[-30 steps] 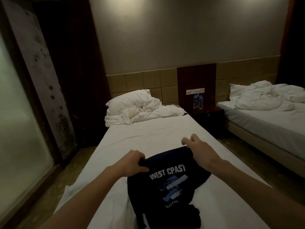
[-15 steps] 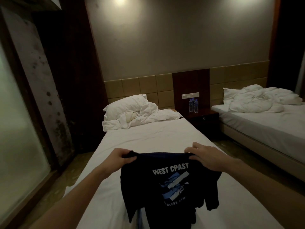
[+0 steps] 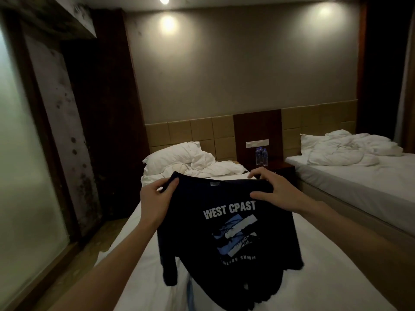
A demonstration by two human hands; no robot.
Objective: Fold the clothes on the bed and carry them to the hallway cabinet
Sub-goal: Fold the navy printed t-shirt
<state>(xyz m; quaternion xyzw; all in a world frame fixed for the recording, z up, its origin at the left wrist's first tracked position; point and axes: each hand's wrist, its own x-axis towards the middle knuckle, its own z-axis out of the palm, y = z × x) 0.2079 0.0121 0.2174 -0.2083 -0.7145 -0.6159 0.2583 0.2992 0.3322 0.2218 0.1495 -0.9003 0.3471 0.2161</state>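
Note:
A dark navy T-shirt (image 3: 224, 239) with white "WEST CPAST" lettering and a blue print hangs in the air over the near bed (image 3: 325, 277). My left hand (image 3: 157, 198) pinches its left shoulder and my right hand (image 3: 272, 191) grips its right shoulder, holding the shirt spread with the print facing me. Its lower hem drapes down toward the white sheet. A strip of blue fabric (image 3: 190, 292) shows on the bed beneath the shirt, mostly hidden.
A white pillow and crumpled duvet (image 3: 188, 162) lie at the head of this bed. A dark nightstand (image 3: 281, 168) with two water bottles (image 3: 261, 156) stands between the beds. A second bed (image 3: 359, 187) with rumpled bedding is on the right. A frosted glass wall (image 3: 24, 176) lines the left.
Both hands have lifted the T-shirt up off the bed and drawn its shoulders wider apart, so it now hangs spread out. My view has tilted upward.

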